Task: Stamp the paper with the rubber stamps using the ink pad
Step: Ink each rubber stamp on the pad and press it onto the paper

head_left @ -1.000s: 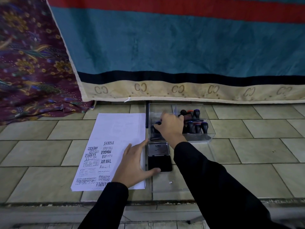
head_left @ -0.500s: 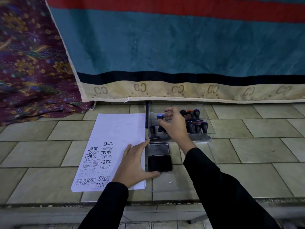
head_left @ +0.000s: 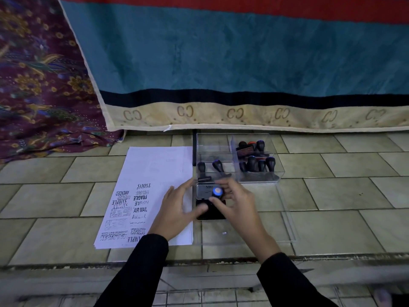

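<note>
A white sheet of paper (head_left: 155,173) lies on the tiled floor, its near half covered in black stamp prints such as SAMPLE, FRAGILE and AIR MAIL. Right of it sits the open ink pad (head_left: 210,212), black pad near me, lid behind. My right hand (head_left: 238,203) grips a rubber stamp with a blue-topped black handle (head_left: 217,192) over the pad. My left hand (head_left: 177,210) rests flat on the paper's right edge, fingers spread, thumb touching the pad's left side. A clear plastic box (head_left: 277,171) behind the pad holds several more stamps (head_left: 256,162).
A clear lid (head_left: 285,224) lies flat on the tiles right of the pad. A teal, red and cream striped cloth (head_left: 243,63) hangs behind the box. A maroon patterned fabric (head_left: 39,85) covers the back left. A tiled step edge (head_left: 199,261) runs across near me.
My right hand lifted a blue-topped stamp out of the box and brought it toward me over the ink pad. My left hand stayed on the paper.
</note>
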`<state>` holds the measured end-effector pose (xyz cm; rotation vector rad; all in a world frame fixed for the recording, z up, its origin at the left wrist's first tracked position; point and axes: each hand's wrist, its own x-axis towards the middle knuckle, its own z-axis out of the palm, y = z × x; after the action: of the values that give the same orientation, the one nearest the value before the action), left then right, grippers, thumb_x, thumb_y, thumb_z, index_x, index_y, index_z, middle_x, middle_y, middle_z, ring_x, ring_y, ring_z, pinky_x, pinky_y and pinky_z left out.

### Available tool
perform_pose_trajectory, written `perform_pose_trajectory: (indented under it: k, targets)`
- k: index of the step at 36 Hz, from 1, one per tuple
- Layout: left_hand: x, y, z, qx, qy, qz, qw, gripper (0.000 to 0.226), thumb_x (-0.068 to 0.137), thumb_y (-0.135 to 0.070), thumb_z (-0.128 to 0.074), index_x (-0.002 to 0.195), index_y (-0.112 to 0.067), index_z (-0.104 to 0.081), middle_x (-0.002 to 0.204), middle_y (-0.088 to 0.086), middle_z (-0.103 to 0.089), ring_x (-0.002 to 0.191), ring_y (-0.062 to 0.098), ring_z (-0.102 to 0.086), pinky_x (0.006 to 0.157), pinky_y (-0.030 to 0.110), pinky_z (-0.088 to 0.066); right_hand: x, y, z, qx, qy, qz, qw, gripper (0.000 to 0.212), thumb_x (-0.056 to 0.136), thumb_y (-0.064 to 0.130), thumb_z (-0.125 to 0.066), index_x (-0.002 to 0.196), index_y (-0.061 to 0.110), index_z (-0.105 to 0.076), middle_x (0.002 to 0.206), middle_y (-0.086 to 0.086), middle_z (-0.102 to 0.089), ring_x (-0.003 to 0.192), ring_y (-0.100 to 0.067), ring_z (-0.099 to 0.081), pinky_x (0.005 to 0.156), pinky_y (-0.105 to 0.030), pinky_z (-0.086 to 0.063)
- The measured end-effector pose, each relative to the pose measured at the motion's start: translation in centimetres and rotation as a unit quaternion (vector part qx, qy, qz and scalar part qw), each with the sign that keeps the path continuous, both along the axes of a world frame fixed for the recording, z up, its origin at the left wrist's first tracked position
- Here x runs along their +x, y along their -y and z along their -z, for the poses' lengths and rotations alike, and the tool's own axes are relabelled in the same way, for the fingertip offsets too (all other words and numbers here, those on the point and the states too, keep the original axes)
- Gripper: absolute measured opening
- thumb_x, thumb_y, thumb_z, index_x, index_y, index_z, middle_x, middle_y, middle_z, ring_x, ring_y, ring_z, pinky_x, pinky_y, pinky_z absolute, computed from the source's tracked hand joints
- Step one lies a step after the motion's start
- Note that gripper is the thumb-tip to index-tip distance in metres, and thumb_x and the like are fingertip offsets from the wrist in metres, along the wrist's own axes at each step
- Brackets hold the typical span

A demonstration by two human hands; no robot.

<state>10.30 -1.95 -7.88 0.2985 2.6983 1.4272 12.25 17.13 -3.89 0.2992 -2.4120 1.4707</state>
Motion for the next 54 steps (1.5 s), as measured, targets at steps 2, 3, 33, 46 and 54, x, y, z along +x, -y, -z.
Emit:
perform_pose_trajectory:
  k: [2, 3, 33, 46, 54]
  targets:
    - [0.1, 0.1, -0.7, 0.099, 0.029, -0.015, 0.995, 0.067, 0.078, -0.076, -0.048, 0.137, -0.047, -0.04, 0.139, -0.028, -0.048, 0.14, 0.0, -0.031, 0.117, 0.034, -0.022, 0.3, 0.3, 0.1, 0.04, -0.024, 0.0, 0.999, 0.029, 0.076, 0.018, -0.076, 0.1, 0.022, -0.06, 0.092, 0.013, -0.06, 0.074, -0.005, -0.061, 0.07, -0.02, -0.053]
    - [0.1, 0.2, -1.0, 0.144, 0.04, -0.024, 0.989, 0.06, 0.08, -0.074, -0.047, 0.133, -0.046, -0.045, 0.135, -0.027, -0.053, 0.134, -0.006, -0.037, 0.114, 0.031, -0.027, 0.4, 0.5, 0.1, 0.053, -0.031, 0.0, 0.998, 0.026, 0.076, 0.018, -0.076, 0.098, 0.021, -0.061, 0.091, 0.011, -0.059, 0.073, -0.005, -0.061, 0.069, -0.022, -0.053]
    - [0.4, 8.9, -3.3, 0.303, -0.098, -0.276, 0.907, 0.019, 0.089, -0.022, -0.056, 0.098, -0.034, -0.069, 0.099, -0.008, -0.071, 0.1, 0.011, -0.065, 0.094, 0.031, -0.05, 2.6, 3.7, -1.6, -0.01, 0.012, -0.072, 0.997, 0.028, 0.081, 0.02, -0.072, 0.107, 0.018, -0.065, 0.103, 0.004, -0.067, 0.088, -0.001, -0.065, 0.079, -0.02, -0.055]
    - [1.0, 11.5, 0.2, -0.224, -0.098, -0.243, 0.939, 0.03, 0.092, -0.02, -0.062, 0.121, -0.013, -0.064, 0.139, 0.006, -0.054, 0.128, 0.029, -0.047, 0.11, 0.049, -0.029, 4.3, 10.5, -0.3, 0.081, 0.02, -0.196, 0.977, 0.022, 0.086, 0.024, -0.066, 0.106, 0.016, -0.062, 0.104, -0.001, -0.064, 0.085, -0.013, -0.064, 0.077, -0.024, -0.052]
    - [1.0, 11.4, 0.3, -0.233, -0.094, -0.254, 0.934, 0.03, 0.091, -0.021, -0.061, 0.12, -0.016, -0.063, 0.14, 0.003, -0.054, 0.126, 0.026, -0.049, 0.111, 0.047, -0.027, 4.3, 11.5, 0.2, 0.118, -0.01, -0.222, 0.968, 0.022, 0.089, 0.02, -0.061, 0.109, 0.011, -0.06, 0.106, -0.006, -0.062, 0.093, -0.018, -0.06, 0.08, -0.031, -0.051]
